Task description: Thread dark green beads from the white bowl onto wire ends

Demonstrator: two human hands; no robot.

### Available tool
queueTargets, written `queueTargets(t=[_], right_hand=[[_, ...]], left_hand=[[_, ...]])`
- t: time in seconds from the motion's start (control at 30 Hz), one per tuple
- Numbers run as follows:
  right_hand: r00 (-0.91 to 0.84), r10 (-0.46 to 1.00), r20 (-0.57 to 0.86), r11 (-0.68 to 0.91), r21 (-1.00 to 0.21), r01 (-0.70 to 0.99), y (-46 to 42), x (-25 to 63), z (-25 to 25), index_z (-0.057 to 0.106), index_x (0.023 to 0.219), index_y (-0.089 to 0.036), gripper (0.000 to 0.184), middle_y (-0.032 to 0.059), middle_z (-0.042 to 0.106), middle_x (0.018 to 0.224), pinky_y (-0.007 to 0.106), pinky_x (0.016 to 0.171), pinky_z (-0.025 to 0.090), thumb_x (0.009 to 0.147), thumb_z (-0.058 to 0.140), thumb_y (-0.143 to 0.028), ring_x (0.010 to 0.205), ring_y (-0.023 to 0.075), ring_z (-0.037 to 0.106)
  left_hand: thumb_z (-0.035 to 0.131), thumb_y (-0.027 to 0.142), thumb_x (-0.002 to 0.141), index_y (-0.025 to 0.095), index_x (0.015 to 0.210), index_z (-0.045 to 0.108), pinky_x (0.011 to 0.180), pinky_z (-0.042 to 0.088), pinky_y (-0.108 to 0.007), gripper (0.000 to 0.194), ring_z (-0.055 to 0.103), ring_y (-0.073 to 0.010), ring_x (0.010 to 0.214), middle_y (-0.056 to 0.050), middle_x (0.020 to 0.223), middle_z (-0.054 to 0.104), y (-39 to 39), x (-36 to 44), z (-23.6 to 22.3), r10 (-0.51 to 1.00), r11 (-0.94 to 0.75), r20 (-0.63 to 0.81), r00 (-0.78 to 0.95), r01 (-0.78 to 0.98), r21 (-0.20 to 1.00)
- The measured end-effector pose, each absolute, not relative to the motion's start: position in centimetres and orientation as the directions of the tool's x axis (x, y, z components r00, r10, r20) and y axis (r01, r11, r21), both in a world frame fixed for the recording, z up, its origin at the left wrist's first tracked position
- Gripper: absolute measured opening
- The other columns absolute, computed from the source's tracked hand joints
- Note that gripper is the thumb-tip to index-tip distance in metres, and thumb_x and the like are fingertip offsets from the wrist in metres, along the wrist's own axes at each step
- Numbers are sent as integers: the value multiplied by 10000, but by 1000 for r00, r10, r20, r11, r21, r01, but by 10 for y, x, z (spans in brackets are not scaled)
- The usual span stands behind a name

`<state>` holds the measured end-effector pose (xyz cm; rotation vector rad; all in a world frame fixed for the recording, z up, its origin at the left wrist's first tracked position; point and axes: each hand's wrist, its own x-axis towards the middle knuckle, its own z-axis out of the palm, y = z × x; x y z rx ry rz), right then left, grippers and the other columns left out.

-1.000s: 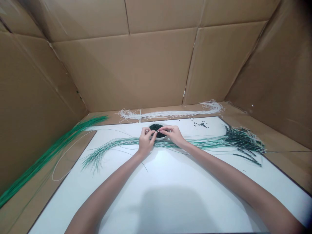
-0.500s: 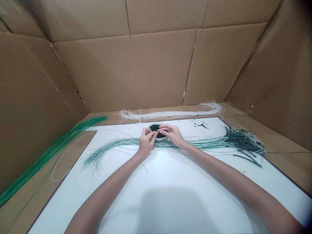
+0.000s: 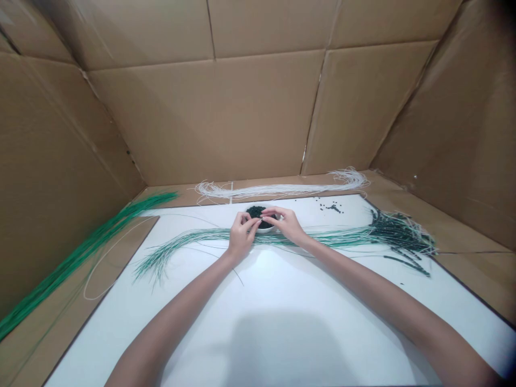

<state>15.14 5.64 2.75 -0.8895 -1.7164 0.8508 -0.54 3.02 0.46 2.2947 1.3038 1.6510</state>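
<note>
Over a small white bowl filled with tiny dark beads, both of my hands meet with fingertips nearly touching. My left hand is pinched shut at the bowl's left side, where a thin strand runs in from the left. My right hand pinches from the right, and whatever is between its fingertips is too small to make out. Beneath both wrists stretches a long bundle of green and white strands, its right end thick with dark beaded lengths.
White strands lie along the back by the cardboard wall. A green bundle rests at the left beyond the white board. Loose dark beads are scattered at the back right. A pale strand loops over the left edge.
Almost nothing differs. Both hands keep their pinch over the bowl, and the view has shifted very slightly.
</note>
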Motion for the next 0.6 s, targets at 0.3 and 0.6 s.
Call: queueTargets(t=[0.3, 0.6], right_hand=[[-383, 818, 430, 549, -783, 293, 57, 158, 38, 674, 778, -170, 160, 31, 663, 796, 243, 663, 407, 724, 574, -283, 740, 147, 578], [-376, 800, 468, 599, -668, 442, 57, 157, 43, 648, 675, -169, 127, 8, 659, 701, 253, 690, 362, 703, 593, -279, 680, 129, 558]], left_hand=[[482, 280, 814, 186, 878, 643, 613, 385, -224, 197, 442, -96, 670, -16, 768, 438, 33, -8, 2, 677, -624, 734, 54, 571, 534], [494, 293, 807, 201, 919, 648, 668, 406, -246, 212, 480, -120, 725, -18, 744, 515, 33, -8, 2, 717, -611, 692, 87, 556, 564]])
